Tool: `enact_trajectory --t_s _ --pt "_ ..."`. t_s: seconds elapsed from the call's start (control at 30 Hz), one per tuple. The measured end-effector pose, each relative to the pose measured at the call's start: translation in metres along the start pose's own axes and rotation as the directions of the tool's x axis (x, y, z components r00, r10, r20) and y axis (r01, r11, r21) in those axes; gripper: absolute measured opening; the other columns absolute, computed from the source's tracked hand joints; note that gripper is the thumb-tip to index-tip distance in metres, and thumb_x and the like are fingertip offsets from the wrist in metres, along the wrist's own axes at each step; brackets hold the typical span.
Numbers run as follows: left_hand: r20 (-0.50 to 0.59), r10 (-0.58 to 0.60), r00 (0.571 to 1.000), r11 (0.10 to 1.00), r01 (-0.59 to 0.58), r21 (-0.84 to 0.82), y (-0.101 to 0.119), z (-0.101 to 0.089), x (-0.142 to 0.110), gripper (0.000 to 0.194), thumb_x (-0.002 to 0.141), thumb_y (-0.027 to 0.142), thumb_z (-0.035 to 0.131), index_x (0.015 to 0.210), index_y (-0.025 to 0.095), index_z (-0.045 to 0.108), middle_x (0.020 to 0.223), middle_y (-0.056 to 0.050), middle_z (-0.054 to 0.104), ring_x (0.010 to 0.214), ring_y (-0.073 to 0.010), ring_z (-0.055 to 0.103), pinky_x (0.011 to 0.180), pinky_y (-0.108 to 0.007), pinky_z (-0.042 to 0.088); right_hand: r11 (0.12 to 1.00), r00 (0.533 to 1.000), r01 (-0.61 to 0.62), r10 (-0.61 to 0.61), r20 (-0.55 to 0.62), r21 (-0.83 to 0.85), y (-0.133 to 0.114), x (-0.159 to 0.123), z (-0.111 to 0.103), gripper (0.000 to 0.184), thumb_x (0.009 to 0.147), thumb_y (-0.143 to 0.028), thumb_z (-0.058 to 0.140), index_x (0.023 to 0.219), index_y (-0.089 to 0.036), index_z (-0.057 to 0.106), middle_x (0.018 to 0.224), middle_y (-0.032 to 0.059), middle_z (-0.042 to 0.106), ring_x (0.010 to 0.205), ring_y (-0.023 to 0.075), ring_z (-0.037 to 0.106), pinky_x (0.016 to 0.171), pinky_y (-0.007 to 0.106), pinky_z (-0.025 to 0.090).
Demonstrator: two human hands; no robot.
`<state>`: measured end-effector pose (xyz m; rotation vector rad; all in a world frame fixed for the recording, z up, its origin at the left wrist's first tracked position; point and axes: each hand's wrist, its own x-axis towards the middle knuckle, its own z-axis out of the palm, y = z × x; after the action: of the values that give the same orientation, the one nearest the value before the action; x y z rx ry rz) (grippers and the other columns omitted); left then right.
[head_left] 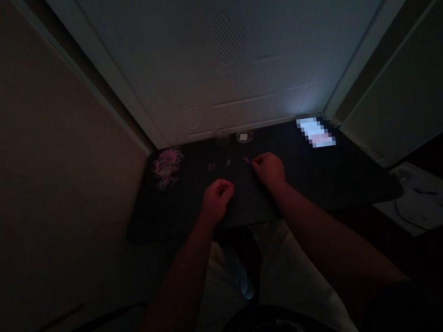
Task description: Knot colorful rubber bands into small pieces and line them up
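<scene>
Dim light covers the dark table. My right hand (269, 169) has its thumb and fingers pinched together at the edge of a little purple cluster (245, 159); whether a piece is between the fingertips is too small to tell. Nearer the front edge, my left hand (217, 199) is closed, thumb against curled fingers, and what it holds, if anything, is hidden. A small bluish cluster (227, 162) and a pale cluster (212, 166) lie in a row left of the purple one. At the far left is a heap of small thin pink, purple and pale pieces (168, 164), perhaps paper clips.
Along the table's back edge stand a clear round container (222, 135) and a shallow round dish or lid (244, 137) with a white square. A bright phone-like screen (316, 131) lies back right. A white door with heart reliefs (230, 37) rises directly behind the table (328, 180).
</scene>
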<state>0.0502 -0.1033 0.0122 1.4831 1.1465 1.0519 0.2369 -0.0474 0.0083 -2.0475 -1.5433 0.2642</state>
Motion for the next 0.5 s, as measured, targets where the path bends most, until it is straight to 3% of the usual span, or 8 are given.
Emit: enact_trajectory --t_s 0.5 --pt "0.016 0.029 0.999 0.997 -0.030 0.071 -0.0019 -0.0010 -0.0011 0.010 0.073 0.024 0.056 0.077 0.015 0.058 0.064 0.002 0.053 0.060 -0.0092 0.047 0.057 -0.022 0.036 0.999 0.998 0.048 -0.049 -0.036 -0.008 0.0028 0.0007 0.0050 0.024 0.078 -0.036 0.055 0.080 -0.020 0.072 0.081 0.0090 0.068 0.072 0.0189 0.061 0.066 0.029 0.044"
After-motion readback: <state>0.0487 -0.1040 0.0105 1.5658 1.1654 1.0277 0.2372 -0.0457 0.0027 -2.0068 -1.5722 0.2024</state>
